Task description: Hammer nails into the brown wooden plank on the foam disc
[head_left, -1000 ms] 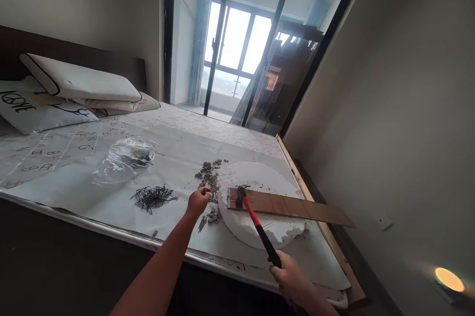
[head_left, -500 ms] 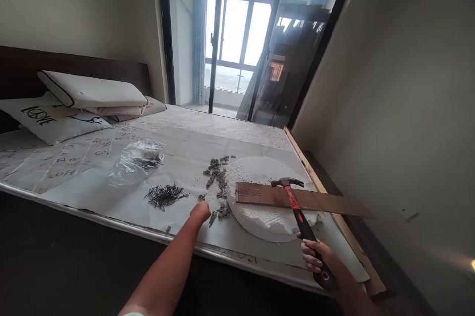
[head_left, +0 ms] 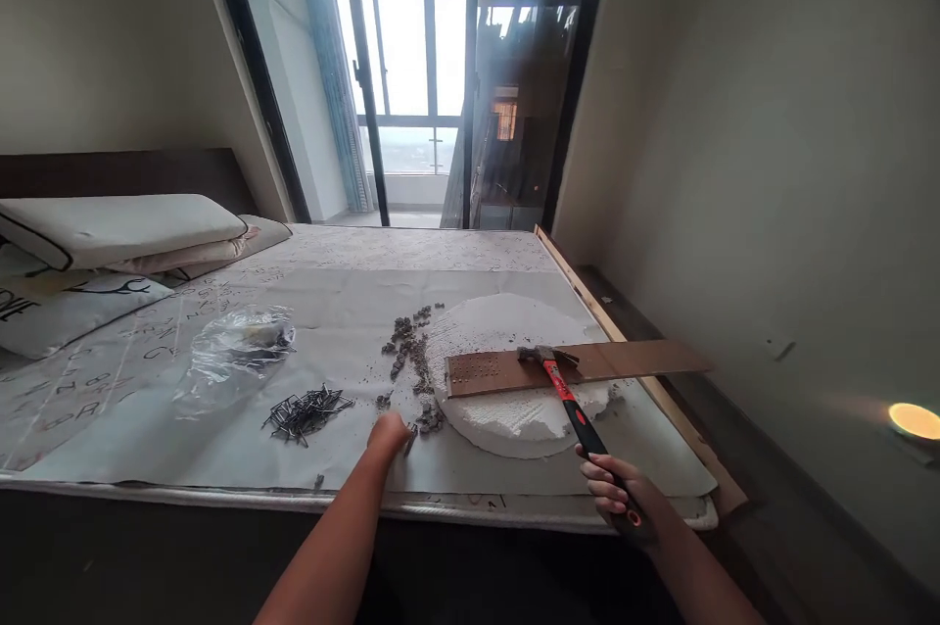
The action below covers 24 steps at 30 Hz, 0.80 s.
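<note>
The right hand (head_left: 621, 493) is wrapped around the black grip of 1 hammer (head_left: 569, 400), which has a red neck and a dark claw head; the head rests on the plank (head_left: 573, 365), near its middle. The left hand (head_left: 388, 431) lies low on the sheet (head_left: 352, 312) at the near edge of the bed, fingers curled down onto a few loose nails (head_left: 408, 441); whether it pinches one I cannot tell. The plank is 1 thin brown board, lying flat across 1 round white foam slab (head_left: 506, 409), with rows of small holes at its left end and its right end jutting past the bed. Just left of the foam runs a scatter of dark bent bits (head_left: 409, 351), too many and too small to count. Further left sits 1 heap of dark nails (head_left: 305, 409), uncounted, and beyond it 1 crumpled clear bag (head_left: 235, 351). At the far left, 3 pillows (head_left: 121, 228) are stacked against the headboard.
</note>
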{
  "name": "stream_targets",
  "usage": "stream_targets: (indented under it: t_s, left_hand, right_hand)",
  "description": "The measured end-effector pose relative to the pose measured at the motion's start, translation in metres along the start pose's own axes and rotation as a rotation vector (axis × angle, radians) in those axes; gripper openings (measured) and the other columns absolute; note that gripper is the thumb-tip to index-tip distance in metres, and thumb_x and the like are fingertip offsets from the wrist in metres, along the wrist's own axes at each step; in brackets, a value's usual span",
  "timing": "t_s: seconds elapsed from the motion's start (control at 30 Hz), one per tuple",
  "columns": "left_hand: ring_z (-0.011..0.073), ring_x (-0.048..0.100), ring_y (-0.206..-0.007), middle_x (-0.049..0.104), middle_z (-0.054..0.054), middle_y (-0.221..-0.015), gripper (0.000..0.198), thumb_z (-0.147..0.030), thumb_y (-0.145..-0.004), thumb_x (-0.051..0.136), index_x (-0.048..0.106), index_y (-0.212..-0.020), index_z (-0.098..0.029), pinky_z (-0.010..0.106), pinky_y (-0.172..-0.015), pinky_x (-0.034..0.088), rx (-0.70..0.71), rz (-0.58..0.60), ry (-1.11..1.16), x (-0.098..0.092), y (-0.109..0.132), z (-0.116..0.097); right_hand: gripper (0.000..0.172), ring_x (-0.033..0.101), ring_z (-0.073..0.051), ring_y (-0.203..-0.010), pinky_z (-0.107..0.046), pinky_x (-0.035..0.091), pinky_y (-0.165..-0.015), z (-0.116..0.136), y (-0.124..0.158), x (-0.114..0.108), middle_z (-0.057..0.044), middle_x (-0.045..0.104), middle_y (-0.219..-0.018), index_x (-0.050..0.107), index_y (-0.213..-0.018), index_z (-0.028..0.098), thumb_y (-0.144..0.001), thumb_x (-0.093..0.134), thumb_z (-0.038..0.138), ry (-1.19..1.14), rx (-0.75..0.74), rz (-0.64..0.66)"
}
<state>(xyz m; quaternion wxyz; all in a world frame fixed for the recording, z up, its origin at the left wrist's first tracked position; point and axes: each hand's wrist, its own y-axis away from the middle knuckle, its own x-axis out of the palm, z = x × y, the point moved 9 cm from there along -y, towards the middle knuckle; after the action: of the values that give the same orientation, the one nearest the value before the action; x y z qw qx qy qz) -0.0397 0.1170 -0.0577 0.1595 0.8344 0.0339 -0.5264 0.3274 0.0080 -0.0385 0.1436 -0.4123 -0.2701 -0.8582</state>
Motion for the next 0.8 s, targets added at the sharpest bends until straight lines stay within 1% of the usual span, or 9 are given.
stream_targets:
  t_s: [0.07,0.13,0.23,0.3,0.4,0.5,0.57,0.63,0.8]
  left_hand:
    - [0.0306,0.063,-0.075,0.064,0.015,-0.067,0.004,-0.013,-0.062,0.057,0.057,-0.066,-0.012,0.036,-0.065,0.046,-0.048,-0.051,-0.040,-0.013,-0.002,0.002]
    - [0.0244,0.064,-0.072,0.066,0.013,-0.071,0.016,-0.013,-0.069,0.050,0.059,-0.082,-0.010,0.031,-0.065,0.046,-0.046,-0.115,-0.011,-0.030,-0.002,-0.002]
    - [0.0165,0.064,-0.062,0.066,0.007,-0.067,0.025,-0.017,-0.076,0.046,0.058,-0.096,-0.011,0.026,-0.062,0.048,0.022,-0.200,0.293,-0.051,0.002,-0.018]
    - [0.0155,0.064,-0.060,0.065,0.004,-0.061,0.022,-0.022,-0.076,0.050,0.060,-0.092,-0.011,0.026,-0.062,0.050,0.042,-0.205,0.607,-0.057,0.006,-0.031]
    - [0.0157,0.064,-0.064,0.064,0.004,-0.062,0.021,-0.025,-0.068,0.062,0.062,-0.082,-0.010,0.028,-0.066,0.053,0.037,-0.144,1.026,-0.056,0.013,-0.055]
    - [0.0156,0.063,-0.064,0.064,0.005,-0.065,0.029,-0.030,-0.059,0.071,0.062,-0.078,-0.009,0.028,-0.066,0.053,0.096,-0.084,1.233,-0.056,0.018,-0.087]
    - [0.0153,0.062,-0.061,0.063,0.006,-0.065,0.034,-0.038,-0.058,0.071,0.063,-0.075,-0.009,0.026,-0.059,0.051,0.154,-0.053,1.213,-0.057,0.019,-0.107]
    - [0.0130,0.057,-0.054,0.060,0.004,-0.061,0.036,-0.046,-0.061,0.067,0.062,-0.068,-0.011,0.023,-0.050,0.045,0.223,-0.057,1.076,-0.057,0.019,-0.125]
    - [0.0092,0.043,-0.050,0.044,-0.002,-0.051,0.045,-0.049,-0.071,0.054,0.046,-0.043,-0.015,0.021,-0.051,0.034,0.417,-0.266,0.612,-0.062,0.015,-0.159]
  right_hand:
    - [0.028,0.022,0.002,-0.030,-0.009,0.019,-0.028,0.000,-0.002,-0.002,0.013,0.033,-0.046,0.053,-0.085,0.013,-0.064,0.069,0.019,-0.006,0.014,0.004]
    - [0.027,0.023,0.002,-0.030,-0.009,0.019,-0.028,0.000,-0.003,-0.003,0.013,0.034,-0.045,0.053,-0.086,0.013,-0.064,0.068,0.019,-0.012,0.016,0.008]
    - [0.026,0.025,0.002,-0.029,-0.009,0.019,-0.028,0.000,-0.004,-0.004,0.013,0.037,-0.046,0.053,-0.087,0.014,-0.066,0.067,0.019,-0.026,0.007,0.013]
    - [0.026,0.026,0.002,-0.029,-0.010,0.019,-0.029,-0.001,-0.004,-0.004,0.012,0.037,-0.046,0.053,-0.088,0.014,-0.066,0.067,0.019,-0.034,0.006,0.017]
    - [0.027,0.026,0.002,-0.029,-0.010,0.019,-0.028,-0.002,-0.004,-0.005,0.012,0.038,-0.045,0.053,-0.088,0.014,-0.066,0.068,0.020,-0.040,0.014,0.024]
    - [0.029,0.025,0.001,-0.028,-0.010,0.019,-0.027,-0.002,-0.006,-0.006,0.013,0.038,-0.044,0.054,-0.086,0.015,-0.063,0.070,0.022,-0.035,0.025,0.029]
    - [0.029,0.024,0.001,-0.028,-0.011,0.020,-0.027,-0.001,-0.008,-0.007,0.013,0.038,-0.043,0.055,-0.085,0.016,-0.062,0.071,0.023,-0.028,0.033,0.031]
    - [0.028,0.024,0.001,-0.028,-0.011,0.021,-0.027,0.000,-0.008,-0.008,0.012,0.039,-0.043,0.055,-0.085,0.016,-0.063,0.071,0.023,-0.021,0.040,0.034]
    - [0.027,0.019,0.000,-0.028,-0.011,0.023,-0.027,0.000,-0.009,-0.012,0.012,0.039,-0.044,0.056,-0.087,0.018,-0.065,0.069,0.025,-0.008,0.052,0.050]
